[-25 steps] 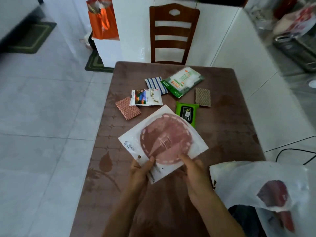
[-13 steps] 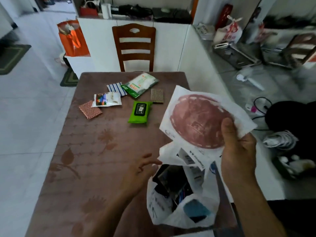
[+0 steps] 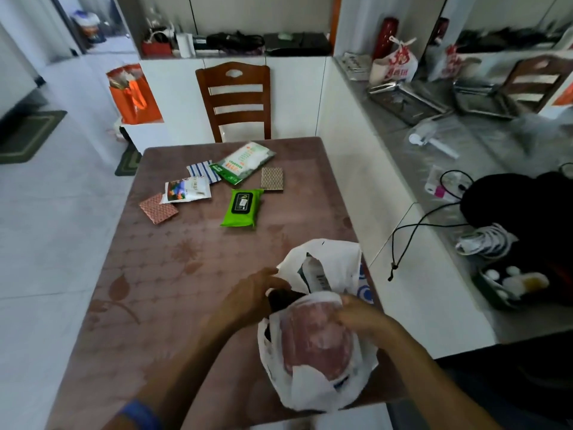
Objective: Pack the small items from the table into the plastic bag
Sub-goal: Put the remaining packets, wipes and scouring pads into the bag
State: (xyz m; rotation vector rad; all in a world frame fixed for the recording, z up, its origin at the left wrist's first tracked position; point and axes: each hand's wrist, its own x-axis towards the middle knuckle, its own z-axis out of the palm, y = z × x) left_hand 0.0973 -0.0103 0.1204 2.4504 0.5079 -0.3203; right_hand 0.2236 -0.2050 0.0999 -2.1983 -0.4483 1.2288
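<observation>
Both hands apparently gripping plastic bag

Both forearms reach forward from the bottom edge and converge. The left hand has its fingers curled forward and gripping; the wrist carries a blue band. The right hand is blurred, its fingers seemingly bent downward in a pinch.

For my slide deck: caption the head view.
Both hands push a round pink packet into the white plastic bag; six packets remain on the table.
</observation>
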